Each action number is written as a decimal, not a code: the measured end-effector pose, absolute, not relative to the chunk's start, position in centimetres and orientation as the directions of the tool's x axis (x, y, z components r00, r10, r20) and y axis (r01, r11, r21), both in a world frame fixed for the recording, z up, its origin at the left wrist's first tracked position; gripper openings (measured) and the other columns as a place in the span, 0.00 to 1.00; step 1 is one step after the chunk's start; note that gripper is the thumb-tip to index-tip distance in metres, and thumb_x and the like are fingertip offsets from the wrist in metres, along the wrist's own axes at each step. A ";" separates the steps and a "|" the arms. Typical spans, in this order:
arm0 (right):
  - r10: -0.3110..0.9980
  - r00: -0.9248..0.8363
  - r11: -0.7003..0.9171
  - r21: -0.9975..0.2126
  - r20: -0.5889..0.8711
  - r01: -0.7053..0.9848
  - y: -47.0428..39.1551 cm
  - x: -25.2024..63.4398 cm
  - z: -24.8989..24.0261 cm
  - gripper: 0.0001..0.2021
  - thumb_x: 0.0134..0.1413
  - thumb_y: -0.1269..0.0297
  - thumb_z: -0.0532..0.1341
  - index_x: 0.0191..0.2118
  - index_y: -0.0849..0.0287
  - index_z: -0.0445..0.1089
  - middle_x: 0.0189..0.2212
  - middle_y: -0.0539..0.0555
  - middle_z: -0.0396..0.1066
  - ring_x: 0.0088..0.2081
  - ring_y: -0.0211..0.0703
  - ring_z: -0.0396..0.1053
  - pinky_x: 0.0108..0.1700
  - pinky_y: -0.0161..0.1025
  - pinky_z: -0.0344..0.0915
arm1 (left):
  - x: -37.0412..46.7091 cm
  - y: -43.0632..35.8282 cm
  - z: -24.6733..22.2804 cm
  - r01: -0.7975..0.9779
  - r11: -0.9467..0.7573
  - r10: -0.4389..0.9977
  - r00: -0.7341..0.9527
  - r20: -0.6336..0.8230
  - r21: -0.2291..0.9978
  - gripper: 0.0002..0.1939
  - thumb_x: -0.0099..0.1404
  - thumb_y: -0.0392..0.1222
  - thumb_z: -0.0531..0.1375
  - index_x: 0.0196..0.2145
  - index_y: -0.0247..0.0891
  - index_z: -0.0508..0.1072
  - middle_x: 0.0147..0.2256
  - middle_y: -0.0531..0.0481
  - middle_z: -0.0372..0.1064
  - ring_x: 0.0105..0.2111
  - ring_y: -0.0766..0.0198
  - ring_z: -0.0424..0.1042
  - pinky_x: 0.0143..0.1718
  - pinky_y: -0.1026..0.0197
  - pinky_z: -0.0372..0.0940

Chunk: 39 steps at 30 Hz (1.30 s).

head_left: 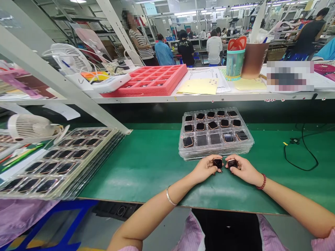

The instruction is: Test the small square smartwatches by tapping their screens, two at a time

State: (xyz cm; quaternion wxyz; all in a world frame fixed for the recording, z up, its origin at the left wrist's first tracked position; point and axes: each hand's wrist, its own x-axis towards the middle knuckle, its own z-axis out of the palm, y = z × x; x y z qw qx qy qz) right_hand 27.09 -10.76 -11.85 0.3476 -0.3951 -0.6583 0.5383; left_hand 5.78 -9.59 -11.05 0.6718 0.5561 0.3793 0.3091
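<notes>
My left hand (pixel 208 168) is closed around a square smartwatch body (pixel 217 162) with a dark screen and gold-toned edge. Close beside it, my right hand (pixel 243 169) grips a second smartwatch body (pixel 232 163) of the same look. Both are held just above the green bench, in front of a stack of clear plastic trays (pixel 216 153). Similar watch bodies sit in most compartments of the top tray; two compartments in its front row (pixel 208 139) hold none. The undersides of the held watches are hidden by my fingers.
Another stack of trays (pixel 86 160) with watch bodies stands at the left, near a white fan (pixel 31 128). A black cable (pixel 310 169) lies on the right. Above runs a shelf (pixel 193 98) with a red foam tray (pixel 151 91) and cups (pixel 252 61). Several people are behind.
</notes>
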 end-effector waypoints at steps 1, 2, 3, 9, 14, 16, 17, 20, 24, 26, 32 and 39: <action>0.892 -0.450 0.116 -0.981 0.035 0.153 -10.8 27.1 -11.9 0.15 0.51 0.73 0.57 0.46 0.56 0.64 0.35 0.53 0.71 0.35 0.43 0.69 0.37 0.39 0.65 | 5.8 -9.6 -11.0 0.007 0.196 0.836 0.522 -0.170 0.981 0.22 0.53 0.32 0.59 0.48 0.37 0.66 0.40 0.44 0.71 0.32 0.63 0.74 0.27 0.67 0.61; 0.891 -0.453 0.121 -0.980 0.038 0.156 -10.7 27.1 -11.9 0.16 0.51 0.73 0.57 0.47 0.55 0.64 0.36 0.53 0.71 0.35 0.43 0.69 0.37 0.39 0.65 | 5.8 -9.6 -11.1 0.007 0.198 0.835 0.523 -0.172 0.980 0.22 0.53 0.32 0.59 0.48 0.37 0.66 0.40 0.44 0.71 0.32 0.63 0.74 0.28 0.66 0.61; 0.889 -0.456 0.125 -0.980 0.040 0.156 -10.7 27.2 -11.9 0.16 0.51 0.74 0.57 0.47 0.55 0.64 0.36 0.53 0.71 0.35 0.43 0.68 0.37 0.39 0.65 | 5.8 -9.6 -11.1 0.009 0.194 0.835 0.523 -0.170 0.981 0.22 0.54 0.33 0.59 0.48 0.37 0.66 0.40 0.44 0.71 0.32 0.63 0.74 0.27 0.66 0.61; 0.887 -0.460 0.133 -0.976 0.039 0.172 -10.8 27.1 -11.8 0.16 0.51 0.74 0.57 0.47 0.55 0.63 0.36 0.53 0.70 0.35 0.42 0.68 0.35 0.37 0.65 | 5.8 -9.6 -11.2 0.023 0.157 0.835 0.530 -0.145 0.987 0.18 0.58 0.36 0.57 0.47 0.36 0.67 0.39 0.44 0.70 0.30 0.64 0.74 0.25 0.67 0.60; 0.887 -0.460 0.143 -0.970 0.037 0.197 -10.7 27.1 -11.8 0.15 0.51 0.72 0.57 0.47 0.56 0.63 0.36 0.53 0.70 0.37 0.43 0.69 0.36 0.38 0.65 | 5.8 -9.7 -11.0 0.023 0.193 0.829 0.531 -0.176 0.981 0.22 0.53 0.31 0.58 0.48 0.36 0.66 0.41 0.44 0.71 0.32 0.63 0.74 0.27 0.67 0.60; 0.886 -0.462 0.150 -0.967 0.038 0.208 -10.7 27.1 -11.8 0.15 0.52 0.73 0.56 0.46 0.56 0.63 0.36 0.53 0.71 0.36 0.42 0.69 0.36 0.38 0.65 | 5.8 -9.7 -10.8 0.033 0.192 0.829 0.529 -0.180 0.981 0.23 0.53 0.30 0.57 0.48 0.35 0.66 0.40 0.43 0.71 0.32 0.63 0.74 0.27 0.66 0.60; 0.886 -0.462 0.153 -0.964 0.037 0.216 -10.7 27.1 -11.8 0.14 0.52 0.73 0.56 0.46 0.56 0.63 0.35 0.53 0.71 0.35 0.41 0.69 0.36 0.37 0.65 | 5.8 -9.7 -10.8 0.037 0.190 0.830 0.528 -0.181 0.981 0.23 0.52 0.30 0.57 0.48 0.35 0.65 0.40 0.43 0.71 0.32 0.63 0.74 0.27 0.66 0.60; 0.888 -0.459 0.161 -0.958 0.036 0.237 -10.7 27.2 -11.9 0.14 0.52 0.74 0.54 0.46 0.56 0.63 0.35 0.52 0.71 0.33 0.40 0.68 0.35 0.37 0.65 | 5.8 -9.7 -10.7 0.041 0.186 0.829 0.530 -0.179 0.982 0.23 0.53 0.30 0.57 0.48 0.35 0.65 0.40 0.43 0.71 0.32 0.63 0.74 0.27 0.66 0.60; 0.880 -0.473 0.167 -0.957 0.038 0.235 -10.7 27.2 -11.8 0.18 0.50 0.76 0.54 0.47 0.56 0.62 0.36 0.52 0.71 0.33 0.40 0.68 0.35 0.36 0.65 | 5.8 -9.7 -10.9 0.038 0.184 0.830 0.530 -0.176 0.982 0.23 0.53 0.31 0.57 0.48 0.35 0.65 0.40 0.43 0.71 0.32 0.62 0.74 0.27 0.66 0.60; 0.879 -0.476 0.162 -0.959 0.033 0.233 -10.7 27.2 -11.8 0.18 0.50 0.77 0.53 0.47 0.55 0.62 0.37 0.52 0.71 0.33 0.39 0.68 0.35 0.36 0.65 | 5.8 -9.6 -11.0 0.033 0.181 0.830 0.531 -0.171 0.983 0.23 0.53 0.31 0.57 0.48 0.35 0.65 0.41 0.43 0.71 0.32 0.62 0.74 0.27 0.66 0.60; 0.884 -0.466 0.166 -0.956 0.036 0.242 -10.8 27.1 -11.7 0.15 0.51 0.74 0.55 0.46 0.56 0.62 0.37 0.52 0.71 0.35 0.41 0.69 0.35 0.36 0.65 | 5.8 -9.6 -10.9 0.029 0.183 0.831 0.529 -0.171 0.983 0.22 0.54 0.32 0.57 0.48 0.35 0.66 0.40 0.43 0.71 0.31 0.63 0.74 0.27 0.66 0.60; 0.887 -0.461 0.169 -0.954 0.038 0.246 -10.8 27.1 -11.6 0.14 0.52 0.75 0.54 0.45 0.56 0.63 0.35 0.52 0.71 0.33 0.40 0.68 0.34 0.36 0.65 | 5.9 -9.7 -10.5 0.045 0.198 0.832 0.520 -0.192 0.979 0.22 0.54 0.32 0.57 0.48 0.35 0.65 0.40 0.43 0.70 0.31 0.64 0.74 0.27 0.66 0.61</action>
